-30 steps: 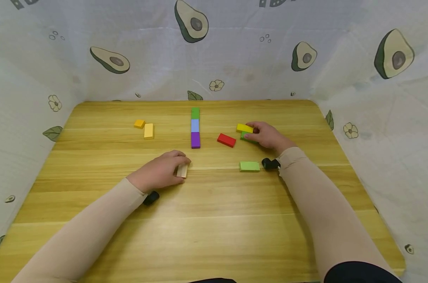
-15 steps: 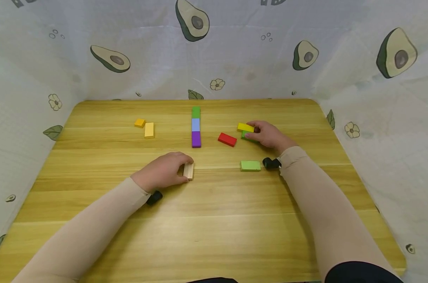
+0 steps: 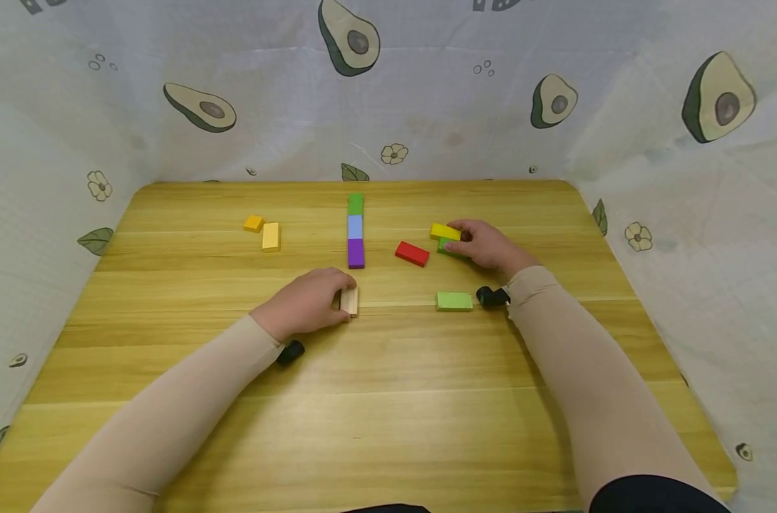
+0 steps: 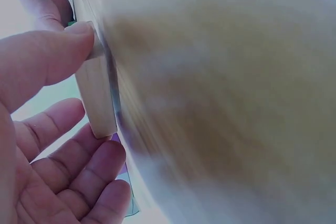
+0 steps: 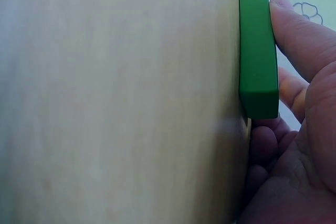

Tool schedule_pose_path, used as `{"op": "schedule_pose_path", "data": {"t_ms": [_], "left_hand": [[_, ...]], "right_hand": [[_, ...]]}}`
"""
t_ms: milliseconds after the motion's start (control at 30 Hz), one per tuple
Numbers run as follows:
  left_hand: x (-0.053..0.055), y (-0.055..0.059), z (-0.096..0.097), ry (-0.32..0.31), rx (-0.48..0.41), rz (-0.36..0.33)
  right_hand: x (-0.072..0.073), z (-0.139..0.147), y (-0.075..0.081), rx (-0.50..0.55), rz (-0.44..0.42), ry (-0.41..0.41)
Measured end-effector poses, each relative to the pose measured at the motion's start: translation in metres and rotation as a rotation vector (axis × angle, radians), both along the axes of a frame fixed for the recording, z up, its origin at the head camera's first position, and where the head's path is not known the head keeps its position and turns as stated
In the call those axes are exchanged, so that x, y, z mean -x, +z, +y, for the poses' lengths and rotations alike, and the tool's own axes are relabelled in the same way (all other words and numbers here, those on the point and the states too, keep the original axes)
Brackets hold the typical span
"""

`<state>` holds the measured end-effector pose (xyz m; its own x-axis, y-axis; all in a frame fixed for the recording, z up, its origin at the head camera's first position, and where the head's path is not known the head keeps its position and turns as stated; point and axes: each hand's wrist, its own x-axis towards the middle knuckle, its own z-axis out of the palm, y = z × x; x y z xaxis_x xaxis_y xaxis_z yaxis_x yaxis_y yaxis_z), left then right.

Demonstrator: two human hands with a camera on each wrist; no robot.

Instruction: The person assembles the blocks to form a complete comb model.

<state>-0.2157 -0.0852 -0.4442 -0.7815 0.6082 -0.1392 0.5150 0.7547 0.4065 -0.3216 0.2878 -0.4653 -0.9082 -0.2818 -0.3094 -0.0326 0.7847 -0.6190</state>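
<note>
My left hand [image 3: 306,303] holds a plain wooden block [image 3: 348,302] between thumb and fingers, low at the table. In the left wrist view, the thumb [image 4: 58,51] lies over one end of this block. It stands just nearer than a row of a purple block [image 3: 356,254], a light blue block [image 3: 355,226] and a green block [image 3: 356,204]. My right hand [image 3: 487,246] rests, fingers loosely bent, at a second green block [image 5: 257,51] and a yellow block [image 3: 445,232] lying side by side. Its thumb [image 5: 299,35] touches the green one.
A red block [image 3: 412,254] lies left of the right hand, and a lime block [image 3: 454,301] nearer the person. Farther left are an orange block [image 3: 253,224] and a pale yellow block [image 3: 270,237]. Avocado-printed cloth [image 3: 427,107] surrounds the wooden table [image 3: 388,413].
The left hand has carried the plain wooden block to the right and a little away, below the purple end of the row. The right hand has stayed in place.
</note>
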Motion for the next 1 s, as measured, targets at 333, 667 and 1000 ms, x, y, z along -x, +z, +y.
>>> {"op": "schedule_pose_path", "data": {"t_ms": [333, 667, 1000], "left_hand": [[0.005, 0.001, 0.003, 0.006, 0.001, 0.001], [0.011, -0.001, 0.006, 0.024, 0.028, -0.025], [0.012, 0.000, 0.008, 0.042, 0.013, -0.055]], "right_hand": [[0.001, 0.000, 0.000, -0.009, -0.007, -0.010], [0.003, 0.000, -0.002, -0.001, -0.014, -0.015], [0.002, 0.000, -0.001, -0.003, 0.001, -0.007]]}}
